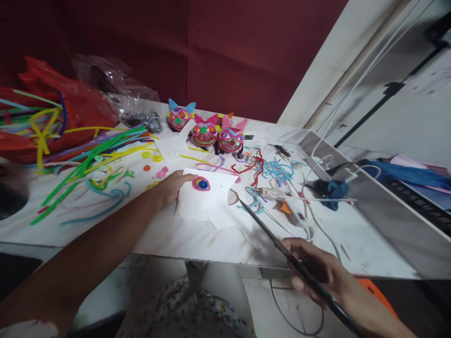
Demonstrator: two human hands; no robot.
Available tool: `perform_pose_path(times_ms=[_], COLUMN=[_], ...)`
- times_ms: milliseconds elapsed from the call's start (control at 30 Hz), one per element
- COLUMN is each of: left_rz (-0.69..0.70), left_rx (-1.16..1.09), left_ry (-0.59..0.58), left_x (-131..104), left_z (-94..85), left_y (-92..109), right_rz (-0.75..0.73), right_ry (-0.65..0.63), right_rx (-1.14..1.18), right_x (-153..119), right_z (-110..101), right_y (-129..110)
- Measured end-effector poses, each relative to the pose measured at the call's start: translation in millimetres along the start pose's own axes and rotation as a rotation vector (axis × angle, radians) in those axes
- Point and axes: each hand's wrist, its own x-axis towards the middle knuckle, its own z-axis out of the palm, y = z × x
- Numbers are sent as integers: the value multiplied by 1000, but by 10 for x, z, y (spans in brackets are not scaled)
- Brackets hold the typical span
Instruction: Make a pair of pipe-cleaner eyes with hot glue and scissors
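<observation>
Near the middle of the front edge of a white-covered bench (155, 241): a small almond-shaped eye (201, 184), dark blue at the centre, yellow-patched and pink-rimmed, set on the upper left part of a plain white paper sheet (207, 204); whether loose or fixed there, not discernible. Pinched at the sheet's left edge by the left hand (172, 187), with one digit reaching toward the eye; contact with the rim uncertain. Held in the curled fingers of the right hand (319, 263), at the front edge: a long, slender dark rod (264, 228), slanting up toward a small pale oval piece (233, 197) beside the sheet; whether joined to it, unclear.

Step in hand, as judged: steadying the sheet and eye while bringing the rod to bear. Called for next, probably: an unmoving sheet and fine control of the rod's far end.

Toward the bench's right edge: a white glue gun with an orange trigger (299, 217). Along the rear edge: three round, brightly coloured, fuzzy-eared faces (205, 133). Toward the left edge: long green fuzzy strips (88, 164).
</observation>
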Motion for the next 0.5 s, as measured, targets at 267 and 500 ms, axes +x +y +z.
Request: perform_pose_path(times_ms=[267, 500], left_rz=[-32, -48], left_rx=[-100, -147], left_ry=[-89, -96], left_x=[-29, -30], left_z=[30, 28], left_y=[24, 46], right_rz=[-88, -115], right_ry=[-167, -183], right_rx=[-184, -438], right_x=[260, 472], right_z=[-130, -258], right_y=[-219, -284])
